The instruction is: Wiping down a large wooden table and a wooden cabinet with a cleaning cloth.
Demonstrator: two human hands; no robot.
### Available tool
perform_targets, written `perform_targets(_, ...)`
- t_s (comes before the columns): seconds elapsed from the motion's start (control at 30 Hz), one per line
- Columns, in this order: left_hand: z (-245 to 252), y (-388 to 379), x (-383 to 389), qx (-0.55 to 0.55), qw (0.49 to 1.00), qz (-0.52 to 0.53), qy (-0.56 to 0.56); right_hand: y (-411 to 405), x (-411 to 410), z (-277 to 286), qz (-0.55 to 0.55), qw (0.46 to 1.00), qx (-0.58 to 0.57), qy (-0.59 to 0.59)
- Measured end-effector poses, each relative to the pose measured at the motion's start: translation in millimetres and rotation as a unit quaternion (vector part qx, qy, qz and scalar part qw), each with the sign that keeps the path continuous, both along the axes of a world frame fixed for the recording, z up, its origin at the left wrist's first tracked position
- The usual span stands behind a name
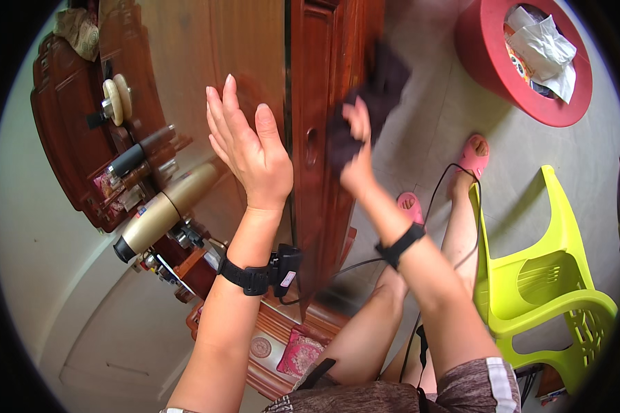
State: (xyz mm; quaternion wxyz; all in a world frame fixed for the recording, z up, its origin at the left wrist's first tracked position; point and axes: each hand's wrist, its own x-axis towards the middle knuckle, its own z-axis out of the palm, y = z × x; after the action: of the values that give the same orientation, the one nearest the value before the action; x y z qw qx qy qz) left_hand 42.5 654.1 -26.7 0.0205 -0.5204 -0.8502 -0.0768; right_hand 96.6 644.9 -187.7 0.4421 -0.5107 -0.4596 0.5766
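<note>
My left hand [253,149] is raised with its fingers spread, empty, above a glossy brown wooden tabletop [237,41]. Motion blurs my right hand [359,147], which grips a dark cloth [380,88] just past the table's red-brown carved side [315,180]. Part of that cloth hangs over the grey floor. Each wrist wears a black strap; a small black device [288,271] sits on the left strap [245,276].
On the table's far side stand a gold vacuum flask [168,204] and a dark cylindrical bottle [137,157]. A red bin [475,67] holds crumpled white paper. Close by my legs is a lime-green plastic chair [537,279]. A black cable [436,180] loops across my legs.
</note>
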Motion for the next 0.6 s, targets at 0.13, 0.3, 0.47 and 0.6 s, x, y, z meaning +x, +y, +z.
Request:
perform_targets(0.13,-8,1,5,0.006,1.000,-0.006,-0.010,-94,17,6,0.032,0.986,-0.055,-0.156)
perform_targets(0.3,-9,-3,-2,0.005,0.999,-0.019,-0.038,2,-2,-10,-0.058,0.988,0.112,-0.088)
perform_targets(0.47,-6,-2,-3,0.003,0.999,-0.015,-0.036,-4,0,-4,-0.013,0.999,0.040,-0.003)
perform_targets(0.6,-8,-2,-2,0.005,0.999,-0.011,-0.037,-56,24,19,0.087,0.987,0.050,-0.125)
